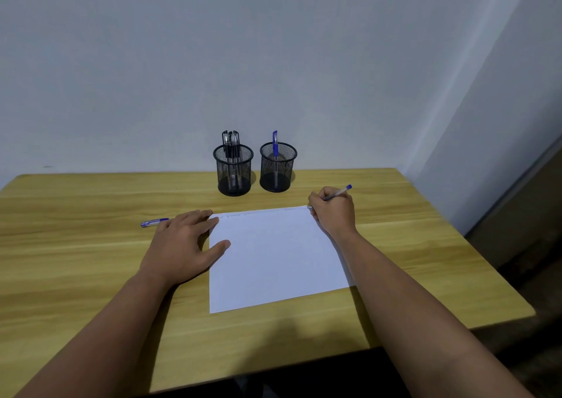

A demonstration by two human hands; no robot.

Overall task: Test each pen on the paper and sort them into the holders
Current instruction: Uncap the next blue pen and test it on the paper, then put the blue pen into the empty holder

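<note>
A white sheet of paper point(273, 254) lies on the wooden table, with faint writing along its far edge. My right hand point(334, 212) grips a blue-ended pen point(339, 192) with its tip at the paper's far right corner. My left hand point(185, 242) lies flat, fingers spread, pressing the paper's left edge. Just left of it a blue cap point(153, 222) rests on the table. Two black mesh holders stand at the back: the left holder point(233, 172) has several black pens, the right holder point(277, 168) has one blue pen point(275, 146).
The wooden table point(91, 245) runs to a grey wall at the back. Its right edge drops off beside a dark floor area point(523, 245). The near edge is close to my body.
</note>
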